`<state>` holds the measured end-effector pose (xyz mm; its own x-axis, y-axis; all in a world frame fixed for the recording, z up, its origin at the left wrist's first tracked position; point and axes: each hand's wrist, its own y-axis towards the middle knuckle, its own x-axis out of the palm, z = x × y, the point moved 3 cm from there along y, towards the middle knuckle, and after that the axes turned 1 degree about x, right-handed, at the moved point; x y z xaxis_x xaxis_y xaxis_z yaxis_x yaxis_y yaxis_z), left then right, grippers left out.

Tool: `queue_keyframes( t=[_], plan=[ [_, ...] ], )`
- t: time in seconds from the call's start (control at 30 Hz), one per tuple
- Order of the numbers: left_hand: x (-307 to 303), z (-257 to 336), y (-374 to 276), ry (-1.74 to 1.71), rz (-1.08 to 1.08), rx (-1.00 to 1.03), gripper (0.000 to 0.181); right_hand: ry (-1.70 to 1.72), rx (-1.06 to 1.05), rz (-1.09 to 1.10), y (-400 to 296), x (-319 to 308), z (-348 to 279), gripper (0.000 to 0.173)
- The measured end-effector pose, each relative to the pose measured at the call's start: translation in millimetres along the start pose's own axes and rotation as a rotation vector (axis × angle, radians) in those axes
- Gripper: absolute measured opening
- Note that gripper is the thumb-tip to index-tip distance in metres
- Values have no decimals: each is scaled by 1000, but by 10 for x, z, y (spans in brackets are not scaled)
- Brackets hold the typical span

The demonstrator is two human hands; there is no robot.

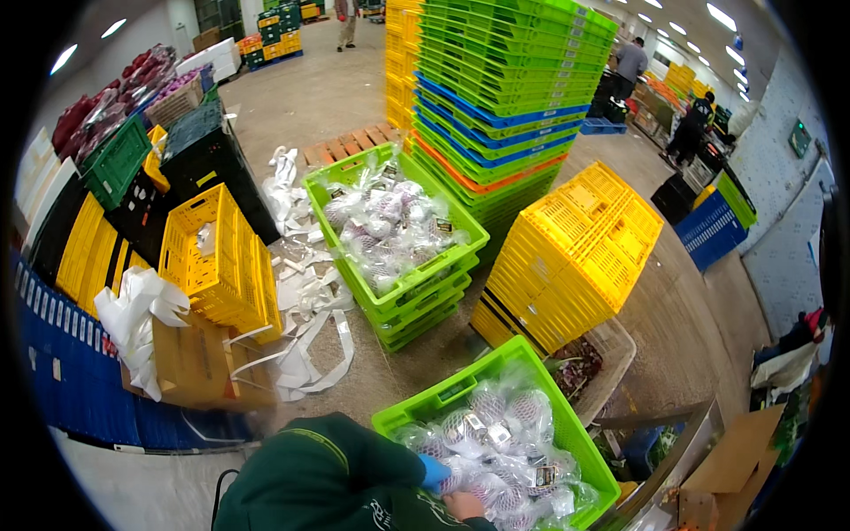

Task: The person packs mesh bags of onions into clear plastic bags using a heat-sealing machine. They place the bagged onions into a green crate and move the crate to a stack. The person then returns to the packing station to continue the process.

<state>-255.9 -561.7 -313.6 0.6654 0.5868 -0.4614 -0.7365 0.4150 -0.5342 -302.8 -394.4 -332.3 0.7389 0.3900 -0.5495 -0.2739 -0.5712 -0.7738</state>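
Before me is a lime-green plastic crate (568, 405) full of clear plastic bags of round produce in pinkish netting (505, 438); several bags bear labels. My left hand (435, 472), in a blue glove, reaches out of a dark green sleeve to the bags at the crate's left side. Close below it, my bare right hand (463, 506) rests against the netted bags near the bottom of the view. The fingertips of both hands are hidden, so any grip is unclear. Ahead, a second green crate (392, 302) holds similar bags, on top of a short stack of green crates.
Tall green crates (511, 73) and yellow crates (564, 259) rise ahead. White strapping scraps (319, 358) litter the floor by a cardboard box (199, 365) and yellow crates (219, 265). A pale bin (614, 372) with plant scraps stands right. Several people are in the background.
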Motion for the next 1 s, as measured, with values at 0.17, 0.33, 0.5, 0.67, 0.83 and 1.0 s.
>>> queue_keyframes(
  t=[0.17, 0.33, 0.5, 0.67, 0.83, 1.0],
  plan=[
    [87, -148, 169, 61, -134, -136, 39, 97, 159, 67, 424, 487, 56, 33],
    [56, -92, 358, -1, -163, -112, 43, 678, -169, 381, -407, -267, 125, 27],
    [-1206, -160, -727, -268, 1210, -196, 40, 119, 582, 1257, -1907, 0, 1800, 41],
    [-1528, -723, -364, -354, 885, -381, 58, 1328, 761, 1024, -1787, 1435, 3460, 25],
    [-1753, -734, -192, -266, 680, -546, 46, 1524, 607, 960, -1740, 945, 3130, 35],
    [-1900, -1001, 150, -892, 576, -390, 45, 1554, 661, 913, -1709, 515, 3005, 35]
  ],
)
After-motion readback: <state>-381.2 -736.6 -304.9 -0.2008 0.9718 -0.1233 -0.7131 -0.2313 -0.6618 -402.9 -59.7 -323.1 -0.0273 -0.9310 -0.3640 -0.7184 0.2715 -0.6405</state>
